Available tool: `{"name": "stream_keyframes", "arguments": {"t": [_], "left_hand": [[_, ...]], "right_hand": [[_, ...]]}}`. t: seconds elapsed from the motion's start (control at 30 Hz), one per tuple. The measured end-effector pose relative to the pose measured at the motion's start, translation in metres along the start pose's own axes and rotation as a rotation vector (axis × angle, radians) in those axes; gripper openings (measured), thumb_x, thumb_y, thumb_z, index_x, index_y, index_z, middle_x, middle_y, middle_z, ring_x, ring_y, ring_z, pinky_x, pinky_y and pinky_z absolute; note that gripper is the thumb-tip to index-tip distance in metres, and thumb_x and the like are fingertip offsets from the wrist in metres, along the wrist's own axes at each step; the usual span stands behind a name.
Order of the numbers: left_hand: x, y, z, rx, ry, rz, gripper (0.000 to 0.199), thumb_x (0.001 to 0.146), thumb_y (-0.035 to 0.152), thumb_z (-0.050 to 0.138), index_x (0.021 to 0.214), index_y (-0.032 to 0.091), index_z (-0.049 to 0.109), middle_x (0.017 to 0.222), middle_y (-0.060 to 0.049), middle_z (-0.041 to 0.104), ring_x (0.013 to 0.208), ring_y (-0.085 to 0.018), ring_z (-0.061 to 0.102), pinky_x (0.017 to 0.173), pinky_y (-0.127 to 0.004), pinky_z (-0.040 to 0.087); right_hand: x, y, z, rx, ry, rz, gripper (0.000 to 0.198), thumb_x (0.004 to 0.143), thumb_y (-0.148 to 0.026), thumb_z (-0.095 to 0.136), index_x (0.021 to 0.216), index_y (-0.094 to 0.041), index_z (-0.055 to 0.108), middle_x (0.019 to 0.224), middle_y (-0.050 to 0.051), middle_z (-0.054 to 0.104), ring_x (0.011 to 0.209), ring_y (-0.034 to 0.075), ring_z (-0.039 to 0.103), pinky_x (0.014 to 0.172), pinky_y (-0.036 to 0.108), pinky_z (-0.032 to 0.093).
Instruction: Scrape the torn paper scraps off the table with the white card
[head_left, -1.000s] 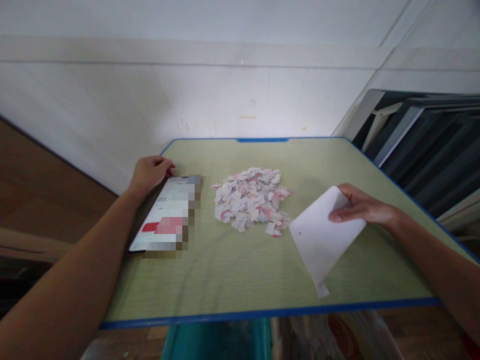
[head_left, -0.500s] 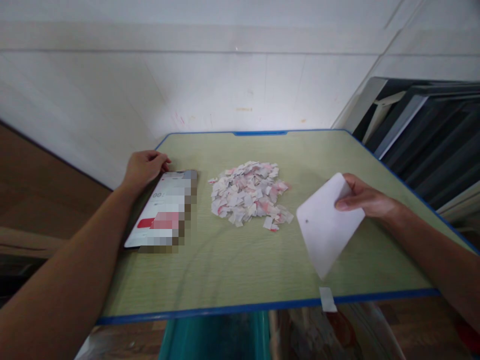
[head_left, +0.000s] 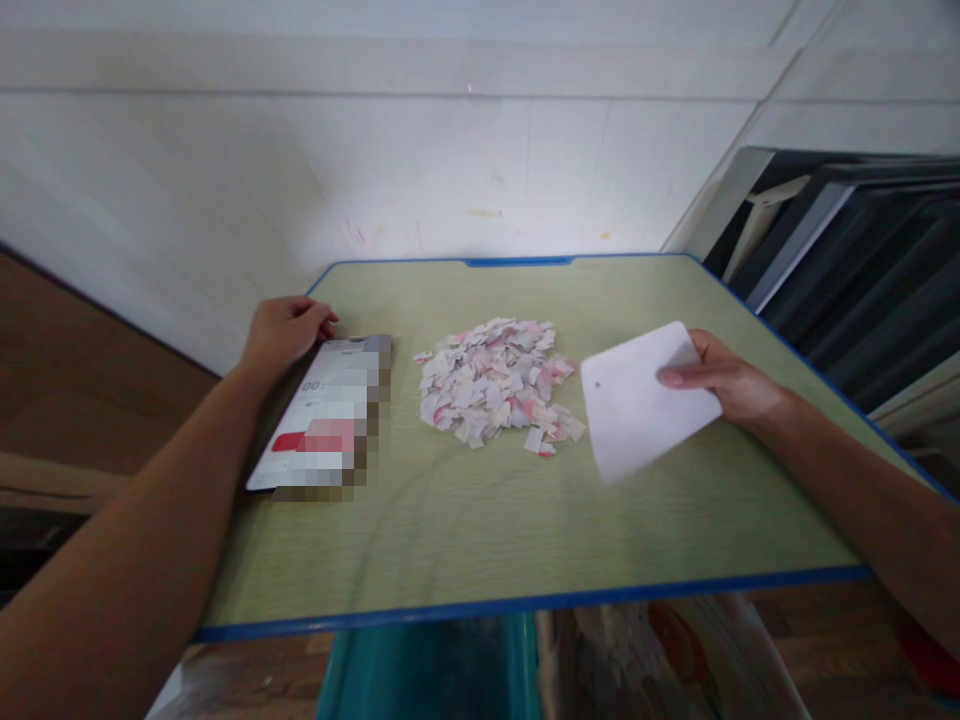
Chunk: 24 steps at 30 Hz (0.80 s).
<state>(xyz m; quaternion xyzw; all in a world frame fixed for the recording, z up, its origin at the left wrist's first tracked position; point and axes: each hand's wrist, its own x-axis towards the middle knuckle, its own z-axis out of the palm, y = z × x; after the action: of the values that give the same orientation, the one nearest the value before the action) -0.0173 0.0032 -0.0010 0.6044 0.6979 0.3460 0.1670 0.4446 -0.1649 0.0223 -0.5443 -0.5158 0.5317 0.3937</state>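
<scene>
My right hand (head_left: pixel 720 378) grips a flat white plastic scraper (head_left: pixel 646 405) at its right side, thumb on top and fingers hidden beneath. The scraper has rounded corners and a small hole near its left corner, and is held over the table just right of a heap of small torn paper scraps (head_left: pixel 491 385), white with pink and red marks. At the table's left edge rests my left hand (head_left: pixel 289 328), its fingers loosely curled in with nothing visible in them. Just below it lies a phone (head_left: pixel 319 410) with a lit screen, partly blurred out.
The pale green table (head_left: pixel 465 530) has a blue rim and stands against a white wall (head_left: pixel 420 170). Below its front edge are a teal bin (head_left: pixel 427 670) and a bag (head_left: pixel 660 660) holding paper scraps. Dark panels (head_left: pixel 862 240) lean at the right.
My right hand has swung the scraper up and to the left, levelling it. The paper scrap at the table's front edge is gone from there. My left hand stays put.
</scene>
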Motion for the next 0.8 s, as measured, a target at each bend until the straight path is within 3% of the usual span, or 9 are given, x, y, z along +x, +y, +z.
{"name": "stream_keyframes", "arguments": {"t": [0.2, 0.8], "left_hand": [[-0.002, 0.003, 0.0, 0.025, 0.0, 0.002, 0.013, 0.079, 0.019, 0.055, 0.076, 0.012, 0.066, 0.063, 0.001, 0.058, 0.059, -0.01, 0.052, 0.055, -0.017, 0.037], [-0.007, 0.01, 0.001, 0.016, 0.009, -0.034, 0.011, 0.076, 0.019, 0.055, 0.073, 0.013, 0.064, 0.06, 0.002, 0.056, 0.054, -0.009, 0.048, 0.052, -0.018, 0.036]], "right_hand": [[0.012, 0.006, -0.002, 0.095, 0.184, -0.118, 0.031, 0.056, -0.034, 0.09, 0.079, -0.024, 0.072, 0.072, -0.002, 0.074, 0.056, 0.014, 0.063, 0.05, 0.025, 0.051], [0.008, 0.007, -0.008, 0.035, 0.157, -0.079, 0.029, 0.057, -0.034, 0.089, 0.079, -0.024, 0.073, 0.072, 0.001, 0.074, 0.054, 0.017, 0.063, 0.047, 0.027, 0.05]]}}
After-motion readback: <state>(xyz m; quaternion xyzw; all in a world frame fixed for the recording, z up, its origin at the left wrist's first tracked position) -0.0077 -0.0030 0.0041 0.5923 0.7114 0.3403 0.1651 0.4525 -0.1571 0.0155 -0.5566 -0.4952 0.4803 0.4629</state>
